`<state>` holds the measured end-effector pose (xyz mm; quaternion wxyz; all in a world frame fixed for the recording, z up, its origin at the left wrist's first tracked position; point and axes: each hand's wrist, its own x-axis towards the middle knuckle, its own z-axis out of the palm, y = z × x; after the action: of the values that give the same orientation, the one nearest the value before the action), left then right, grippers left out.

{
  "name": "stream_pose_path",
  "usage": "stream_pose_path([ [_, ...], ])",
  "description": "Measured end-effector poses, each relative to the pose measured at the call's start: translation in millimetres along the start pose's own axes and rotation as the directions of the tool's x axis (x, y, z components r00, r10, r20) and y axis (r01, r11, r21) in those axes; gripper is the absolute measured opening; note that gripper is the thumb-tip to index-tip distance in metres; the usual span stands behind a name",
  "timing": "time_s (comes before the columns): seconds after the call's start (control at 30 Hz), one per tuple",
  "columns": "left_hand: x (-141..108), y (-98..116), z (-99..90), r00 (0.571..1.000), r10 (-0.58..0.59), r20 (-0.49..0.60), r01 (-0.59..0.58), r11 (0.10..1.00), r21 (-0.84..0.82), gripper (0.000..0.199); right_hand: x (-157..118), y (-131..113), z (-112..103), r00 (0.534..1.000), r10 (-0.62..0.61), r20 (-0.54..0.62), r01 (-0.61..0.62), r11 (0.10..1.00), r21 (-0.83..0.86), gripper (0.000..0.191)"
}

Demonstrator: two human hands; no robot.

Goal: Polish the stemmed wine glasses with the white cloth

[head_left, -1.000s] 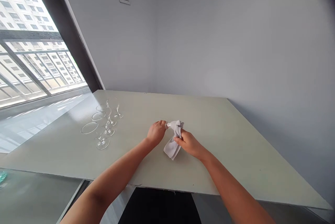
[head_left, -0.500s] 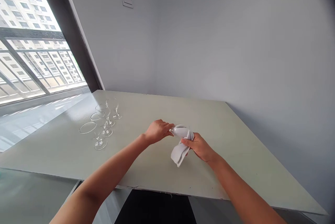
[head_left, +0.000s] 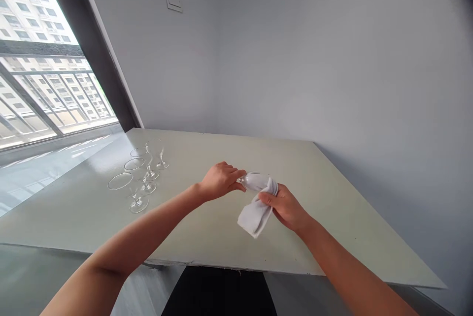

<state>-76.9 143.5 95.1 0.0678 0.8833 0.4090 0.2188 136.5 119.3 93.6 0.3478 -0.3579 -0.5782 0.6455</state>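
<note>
A clear stemmed glass (head_left: 254, 181) lies sideways above the table between my hands. My left hand (head_left: 222, 181) is closed on its stem end, with the bowl pointing right. My right hand (head_left: 286, 204) grips a white cloth (head_left: 255, 215) wrapped around the rim end of the bowl. Part of the cloth goes inside or over the rim; exactly how far is hard to tell. A loose flap of the cloth hangs down to the left of my right hand, over the table.
Several clear stemmed glasses (head_left: 138, 203) stand upright in a group on the left of the pale table (head_left: 207, 237). Grey walls meet behind the table, and a window with a railing is at the left.
My right hand and the cloth have shifted slightly right, and the cloth's hanging flap has turned and spread wider. The view has moved a little, so the standing glasses appear farther left.
</note>
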Motion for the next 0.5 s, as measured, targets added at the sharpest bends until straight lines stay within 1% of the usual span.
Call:
stream_pose_path([
  [0.03,-1.3,-3.4,-4.1,0.996,-0.011,0.093,0.021,0.994,-0.108,0.040,-2.7,-1.9,-1.6,0.997,-0.002,0.078,0.011,0.993,-0.121,0.023],
  [0.07,-2.5,-6.4,-8.2,0.978,0.001,0.208,0.046,0.974,-0.221,0.041,-4.8,-3.2,-3.6,0.989,0.015,0.148,0.019,0.975,-0.223,0.022],
  [0.1,-3.7,-8.7,-11.4,0.947,0.034,0.321,0.074,0.945,-0.317,0.043,-5.7,-3.7,-5.6,0.980,0.037,0.196,0.022,0.956,-0.294,0.022],
  [0.13,-4.9,-10.0,-13.1,0.914,0.066,0.401,0.100,0.920,-0.379,0.045,-5.4,-3.3,-7.2,0.975,0.055,0.217,0.019,0.945,-0.326,0.023],
  [0.17,-5.9,-10.4,-13.0,0.901,0.071,0.427,0.115,0.912,-0.394,0.047,-3.7,-1.8,-8.2,0.976,0.061,0.211,0.010,0.947,-0.321,0.024],
  [0.2,-6.8,-9.9,-10.9,0.918,0.042,0.395,0.113,0.926,-0.361,0.046,-0.9,0.6,-8.5,0.983,0.052,0.173,-0.001,0.959,-0.284,0.024],
  [0.23,-7.5,-8.9,-7.2,0.952,-0.007,0.305,0.097,0.954,-0.283,0.044,2.7,3.6,-8.1,0.993,0.038,0.109,-0.013,0.976,-0.215,0.025],
  [0.27,-8.1,-7.8,-2.2,0.983,-0.045,0.180,0.077,0.982,-0.174,0.040,6.7,7.1,-7.2,0.999,0.032,0.036,-0.027,0.992,-0.122,0.026],
  [0.3,-8.6,-7.0,3.3,0.997,-0.053,0.055,0.056,0.997,-0.054,0.037,10.7,10.5,-5.9,0.999,0.043,-0.027,-0.043,0.999,-0.015,0.028],
  [0.33,-8.9,-6.8,8.7,0.999,-0.032,-0.041,0.034,0.998,0.057,0.036,14.2,13.6,-4.4,0.995,0.064,-0.072,-0.058,0.994,0.089,0.029],
  [0.37,-9.1,-7.5,13.3,0.995,0.001,-0.095,0.012,0.990,0.141,0.036,16.8,16.0,-2.8,0.992,0.084,-0.095,-0.066,0.982,0.174,0.029],
  [0.4,-9.3,-8.9,16.7,0.993,0.028,-0.115,-0.006,0.982,0.190,0.037,18.5,17.7,-1.5,0.991,0.094,-0.095,-0.070,0.971,0.229,0.029],
  [0.43,-9.4,-10.9,18.3,0.992,0.039,-0.117,-0.014,0.978,0.208,0.038,19.0,18.5,-0.5,0.993,0.091,-0.075,-0.070,0.967,0.246,0.028],
  [0.47,-9.4,-13.1,18.3,0.993,0.036,-0.112,-0.013,0.980,0.200,0.039,18.6,18.4,0.1,0.996,0.076,-0.043,-0.065,0.972,0.224,0.028],
  [0.5,-9.5,-15.1,16.6,0.995,0.023,-0.101,-0.006,0.986,0.168,0.040,17.4,17.7,0.0,0.998,0.056,-0.005,-0.054,0.984,0.169,0.028],
])
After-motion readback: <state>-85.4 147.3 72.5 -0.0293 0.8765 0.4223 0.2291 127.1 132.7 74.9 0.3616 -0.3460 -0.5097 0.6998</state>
